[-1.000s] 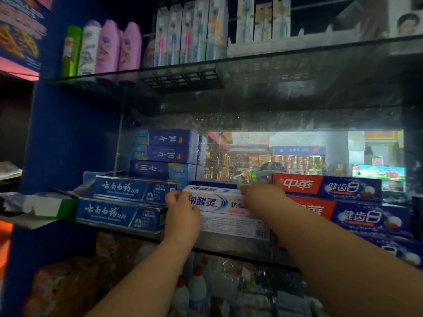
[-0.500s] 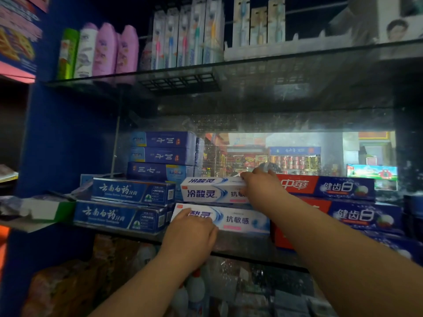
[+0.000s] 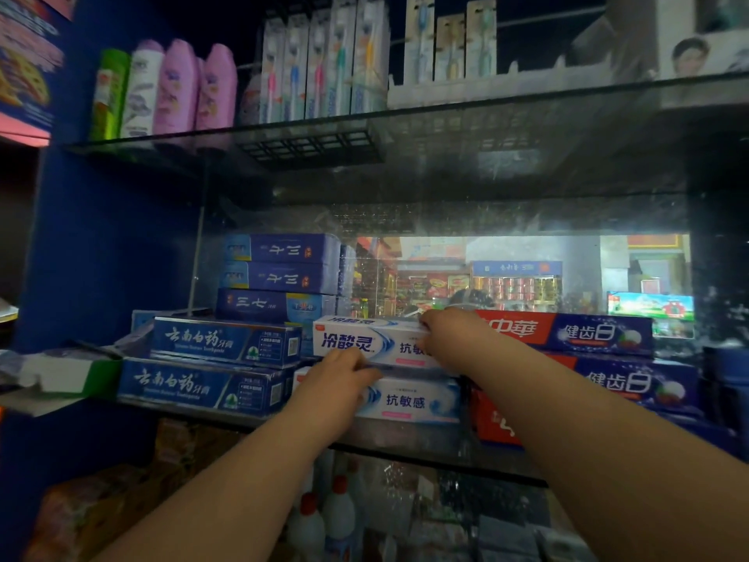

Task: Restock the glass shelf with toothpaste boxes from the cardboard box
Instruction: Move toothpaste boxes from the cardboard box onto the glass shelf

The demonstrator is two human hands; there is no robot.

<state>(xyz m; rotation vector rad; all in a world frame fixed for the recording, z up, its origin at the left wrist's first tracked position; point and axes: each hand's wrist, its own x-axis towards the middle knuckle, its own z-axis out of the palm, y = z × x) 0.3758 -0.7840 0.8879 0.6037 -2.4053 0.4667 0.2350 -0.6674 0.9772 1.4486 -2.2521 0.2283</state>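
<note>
Two white-and-blue toothpaste boxes are stacked on the glass shelf. My right hand grips the right end of the upper white box. My left hand rests against the front of the lower white box, with its fingertips touching the bottom edge of the upper one. Dark blue toothpaste boxes are stacked to the left, red-and-blue toothpaste boxes to the right. The cardboard box is out of sight.
A taller stack of dark blue boxes stands behind at the left. The upper glass shelf carries bottles and toothbrush packs. White bottles stand on the level below. A blue side wall closes the left.
One white box has been set down on the shelf and the other now lies on top of it. My left hand dropped to the lower box, then rose to the upper one's edge.
</note>
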